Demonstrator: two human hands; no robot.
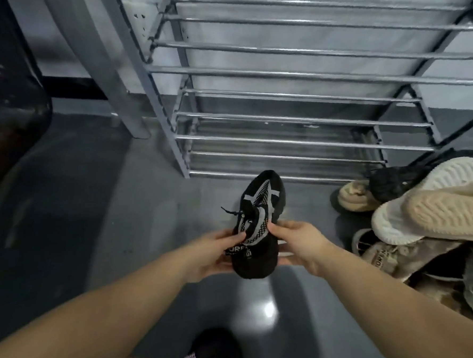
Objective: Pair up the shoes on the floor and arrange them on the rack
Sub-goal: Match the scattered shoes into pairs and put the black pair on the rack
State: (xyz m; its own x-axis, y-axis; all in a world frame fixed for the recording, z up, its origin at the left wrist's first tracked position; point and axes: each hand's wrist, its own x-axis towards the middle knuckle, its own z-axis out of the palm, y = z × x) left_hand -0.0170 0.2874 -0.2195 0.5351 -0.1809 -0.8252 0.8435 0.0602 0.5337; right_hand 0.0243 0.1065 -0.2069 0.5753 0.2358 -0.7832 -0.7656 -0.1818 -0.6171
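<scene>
I hold a black knit sneaker with grey straps above the floor, toe pointing toward the rack. My left hand grips its heel side from the left, and my right hand grips it from the right. A metal shoe rack with bare bar shelves stands straight ahead. A second black sneaker lies on the floor near my knee at the bottom. To the right lies a pile of shoes, with beige and white soles turned up.
The grey glossy floor stretches to the left. A dark chair-like object stands at far left. A grey metal post rises beside the rack's left side. A white wall is behind the rack.
</scene>
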